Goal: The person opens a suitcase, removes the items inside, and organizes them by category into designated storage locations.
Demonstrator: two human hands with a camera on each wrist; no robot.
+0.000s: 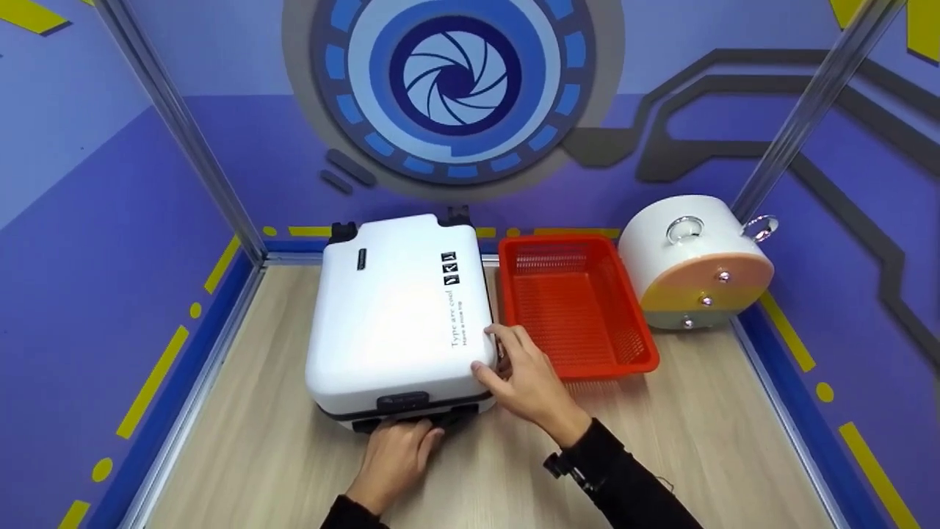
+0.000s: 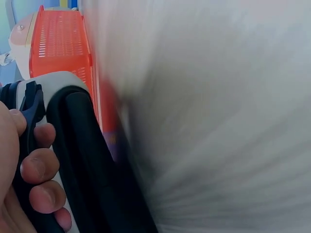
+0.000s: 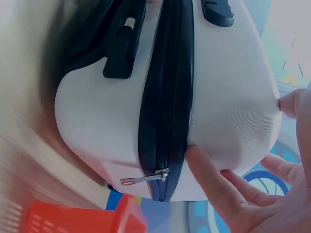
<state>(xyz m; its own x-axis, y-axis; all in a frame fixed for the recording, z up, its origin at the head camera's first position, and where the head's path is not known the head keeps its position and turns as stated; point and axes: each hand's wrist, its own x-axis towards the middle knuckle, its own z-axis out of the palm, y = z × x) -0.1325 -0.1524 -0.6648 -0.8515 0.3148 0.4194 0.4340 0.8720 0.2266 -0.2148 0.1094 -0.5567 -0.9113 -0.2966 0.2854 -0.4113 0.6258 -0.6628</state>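
A white hard-shell suitcase (image 1: 396, 308) lies flat on the table, its wheels toward the back wall and its handle end facing me. My left hand (image 1: 396, 452) has its fingers curled round the black carry handle (image 2: 30, 141) at that near end. My right hand (image 1: 532, 382) rests on the near right corner, fingers spread across the shell, one fingertip right by the black zipper seam (image 3: 167, 97). In the right wrist view a metal zipper pull (image 3: 141, 180) hangs at the seam, below the fingertips. The zipper looks closed there.
Close along the suitcase's right side stands a red plastic basket (image 1: 650, 360). Behind it to the right sits a white round-bodied case with a striped face (image 1: 709, 294) and ring handles. Patterned purple panels (image 1: 242, 147) with metal edge rails enclose the wooden tabletop (image 1: 272, 455).
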